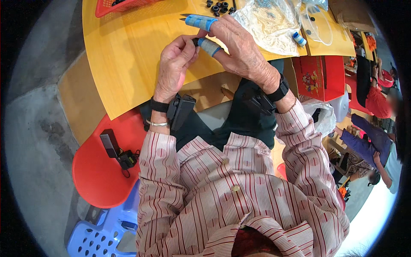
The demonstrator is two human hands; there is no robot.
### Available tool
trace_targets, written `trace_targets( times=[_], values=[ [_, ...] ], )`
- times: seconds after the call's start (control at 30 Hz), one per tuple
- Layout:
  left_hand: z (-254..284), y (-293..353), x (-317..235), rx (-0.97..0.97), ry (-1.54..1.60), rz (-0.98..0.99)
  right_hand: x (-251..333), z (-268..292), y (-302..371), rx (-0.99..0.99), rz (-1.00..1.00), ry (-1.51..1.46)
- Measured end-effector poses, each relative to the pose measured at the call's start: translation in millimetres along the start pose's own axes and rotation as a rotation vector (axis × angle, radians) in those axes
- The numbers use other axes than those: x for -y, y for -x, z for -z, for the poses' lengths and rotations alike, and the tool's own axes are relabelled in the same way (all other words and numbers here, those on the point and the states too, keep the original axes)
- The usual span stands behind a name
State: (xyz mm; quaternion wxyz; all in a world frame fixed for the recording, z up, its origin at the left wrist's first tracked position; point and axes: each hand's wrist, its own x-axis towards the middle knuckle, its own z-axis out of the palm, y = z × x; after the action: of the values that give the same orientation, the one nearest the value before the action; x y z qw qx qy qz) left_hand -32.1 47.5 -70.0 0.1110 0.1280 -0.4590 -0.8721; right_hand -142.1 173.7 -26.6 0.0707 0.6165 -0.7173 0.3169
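Note:
My left hand (174, 64) pinches a small black part (196, 41) between thumb and fingertips, above the yellow table. My right hand (242, 47) comes in from the right, with blue and grey wrapping on its index finger (200, 22) and thumb (209, 46). The wrapped thumb touches or nearly touches the black part. Two thin, dark, pointed tips (184, 17) stick out past the wrapped index finger, like a slim pointed tool; its rest is hidden by the hand. Similar small black round parts (220, 7) lie on the table just beyond my right hand.
The yellow table (124, 60) holds a red basket (124, 6), a clear plastic bag (269, 25) of small pieces and a blue-grey roll (299, 39). A red stool (107, 171) with black devices stands left, a red box (321, 77) right. Other people are at far right.

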Motion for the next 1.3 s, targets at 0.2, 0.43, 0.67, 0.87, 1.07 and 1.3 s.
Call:
trace_targets(
  times=[0.2,0.43,0.67,0.87,1.07,1.3],
  values=[
    [6,-1,0,0.077,-0.029,-0.007,0,2,-2,-0.017,-0.012,-0.089],
    [6,-2,1,0.032,-0.027,0.024,-7,1,1,-0.064,-0.113,-0.208],
    [8,-2,1,0.058,0.048,0.036,-8,5,14,0.004,-0.152,-0.172],
    [5,-2,2,0.053,-0.013,0.001,5,6,3,-0.023,-0.011,-0.141],
    [7,-2,4,0.034,-0.028,-0.002,5,10,5,0.068,0.007,-0.017],
    [9,0,5,0.018,-0.008,0.003,4,5,9,0.014,0.08,0.015]
  ],
)
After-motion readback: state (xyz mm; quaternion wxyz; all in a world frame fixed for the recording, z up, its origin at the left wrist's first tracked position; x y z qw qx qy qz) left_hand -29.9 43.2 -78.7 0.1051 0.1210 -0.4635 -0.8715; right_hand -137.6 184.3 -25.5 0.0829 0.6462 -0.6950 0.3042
